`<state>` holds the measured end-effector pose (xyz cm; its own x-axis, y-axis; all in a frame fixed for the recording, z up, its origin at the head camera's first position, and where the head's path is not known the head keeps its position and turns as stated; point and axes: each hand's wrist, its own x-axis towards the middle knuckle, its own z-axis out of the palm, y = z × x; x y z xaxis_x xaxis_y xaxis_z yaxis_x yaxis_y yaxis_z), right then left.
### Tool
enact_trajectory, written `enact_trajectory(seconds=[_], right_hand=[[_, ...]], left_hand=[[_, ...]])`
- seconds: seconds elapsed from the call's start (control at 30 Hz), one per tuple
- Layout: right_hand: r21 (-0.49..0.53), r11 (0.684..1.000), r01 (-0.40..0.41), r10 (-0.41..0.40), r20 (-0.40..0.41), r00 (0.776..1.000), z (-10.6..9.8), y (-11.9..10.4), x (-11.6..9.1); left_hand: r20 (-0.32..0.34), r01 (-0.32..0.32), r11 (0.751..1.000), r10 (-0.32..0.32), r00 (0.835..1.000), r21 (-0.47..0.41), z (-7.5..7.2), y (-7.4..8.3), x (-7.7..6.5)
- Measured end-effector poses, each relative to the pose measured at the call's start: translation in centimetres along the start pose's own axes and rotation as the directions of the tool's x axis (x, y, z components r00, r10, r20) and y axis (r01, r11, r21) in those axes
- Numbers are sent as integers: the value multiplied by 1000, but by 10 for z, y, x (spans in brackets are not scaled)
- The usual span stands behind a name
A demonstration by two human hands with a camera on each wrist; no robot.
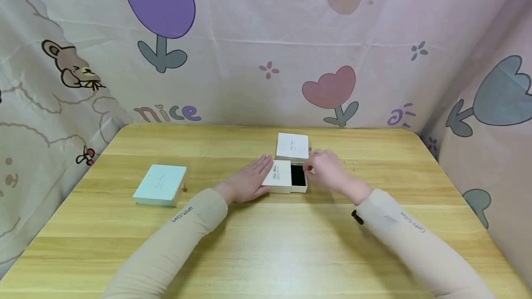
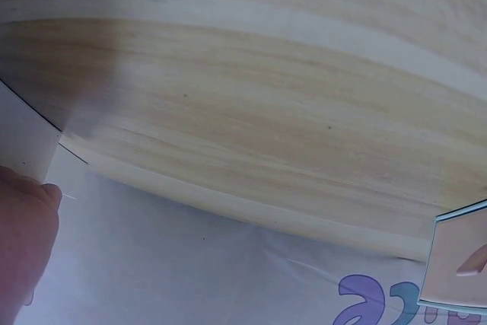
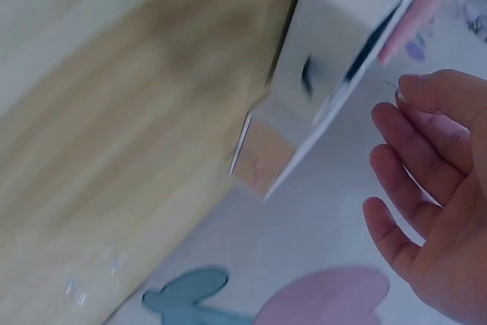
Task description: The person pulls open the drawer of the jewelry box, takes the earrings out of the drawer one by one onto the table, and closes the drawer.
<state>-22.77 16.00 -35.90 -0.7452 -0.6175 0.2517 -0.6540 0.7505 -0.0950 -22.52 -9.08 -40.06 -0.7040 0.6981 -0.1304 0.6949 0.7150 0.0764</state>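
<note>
A white drawer box (image 1: 279,174) with dark lettering lies in the middle of the table, its drawer (image 1: 298,175) pulled out on the right to show a black lining. My left hand (image 1: 249,180) rests on the box's left part with fingers straight. Over the drawer's right edge is my right hand (image 1: 328,170). Its thumb and forefinger pinch a tiny thin shiny piece (image 3: 397,95), too small to make out its kind. In the right wrist view the other fingers are loosely bent, and the drawer box (image 3: 335,28) appears beside them.
Behind the box lies a second white box (image 1: 293,146) with lettering. A third white box (image 1: 160,184) sits at the left of the table (image 1: 266,248). Several tiny shiny pieces (image 1: 354,163) are scattered right of my right hand. A patterned cloth (image 1: 249,59) hangs behind the table.
</note>
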Motion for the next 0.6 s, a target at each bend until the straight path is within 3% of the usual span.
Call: enact_trajectory(seconds=[0.17, 0.33, 0.6], right_hand=[[-29, 990, -139, 140, 22, 990, -14, 26, -10], [-68, 963, -261, 264, 40, 964, -19, 59, -24], [-60, 893, -446, 450, 163, 878, -17, 109, -47]], left_hand=[[9, 5, 1000, -5, 1000, 8, -1, 1, 0], [12, 4, 1000, -4, 1000, 5, -1, 1, 0], [7, -2, 1000, 2, 1000, -10, -1, 0, 1]])
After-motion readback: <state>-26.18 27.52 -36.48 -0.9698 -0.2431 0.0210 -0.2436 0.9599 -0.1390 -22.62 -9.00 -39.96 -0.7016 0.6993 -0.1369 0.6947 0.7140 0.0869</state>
